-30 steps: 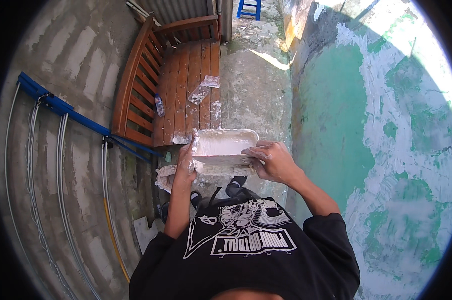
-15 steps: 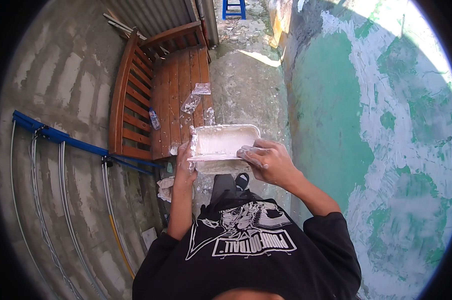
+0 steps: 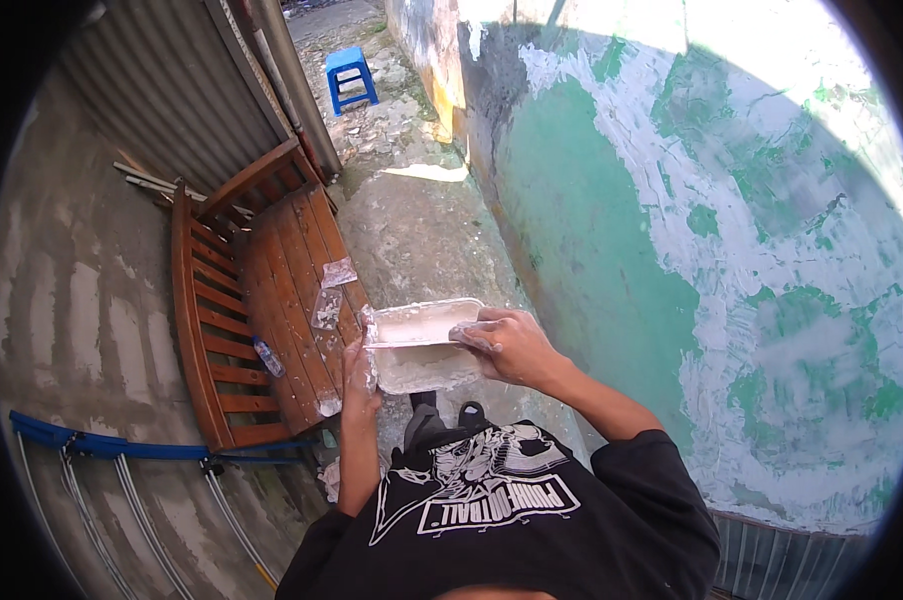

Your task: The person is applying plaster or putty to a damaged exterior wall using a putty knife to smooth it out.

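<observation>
While left hand (image 3: pixel 360 374) clamps white rectangular tub (image 3: pixel 417 384), right hand (image 3: pixel 515 347), fingers pinching flat white blade (image 3: pixel 412 345), should hold it level.

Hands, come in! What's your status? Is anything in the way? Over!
Left hand holding white tub by left side. Right hand gripping flat blade across it. Tub smeared white. Wooden bench left, not blocking.

Both hands (image 3: pixel 359 378) (image 3: pixel 515 348) forward, apart, right fingers (image 3: pixel 480 340) white-smeared.
</observation>
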A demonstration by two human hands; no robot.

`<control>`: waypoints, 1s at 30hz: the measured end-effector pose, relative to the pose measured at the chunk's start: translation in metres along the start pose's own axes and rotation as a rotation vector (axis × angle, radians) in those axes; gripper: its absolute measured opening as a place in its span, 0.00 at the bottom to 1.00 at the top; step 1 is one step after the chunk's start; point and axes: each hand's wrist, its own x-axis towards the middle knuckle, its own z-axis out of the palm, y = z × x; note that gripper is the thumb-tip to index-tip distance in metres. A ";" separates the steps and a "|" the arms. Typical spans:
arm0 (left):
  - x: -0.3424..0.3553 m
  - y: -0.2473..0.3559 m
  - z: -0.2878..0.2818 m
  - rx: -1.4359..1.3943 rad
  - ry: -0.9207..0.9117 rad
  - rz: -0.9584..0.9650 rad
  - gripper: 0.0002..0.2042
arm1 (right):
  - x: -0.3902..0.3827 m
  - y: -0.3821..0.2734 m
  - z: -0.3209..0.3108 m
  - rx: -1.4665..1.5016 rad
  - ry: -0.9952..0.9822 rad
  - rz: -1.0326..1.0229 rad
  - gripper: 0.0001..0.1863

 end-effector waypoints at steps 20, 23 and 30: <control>0.084 0.031 0.008 0.111 -0.318 -0.218 0.25 | 0.024 0.000 0.003 -0.071 0.133 0.454 0.11; 0.097 0.016 0.004 0.222 -0.315 -0.201 0.26 | 0.034 -0.005 -0.004 -0.076 0.077 0.553 0.13; 0.099 0.012 0.004 0.123 -0.397 -0.221 0.18 | 0.032 -0.008 0.009 -0.036 0.083 0.478 0.11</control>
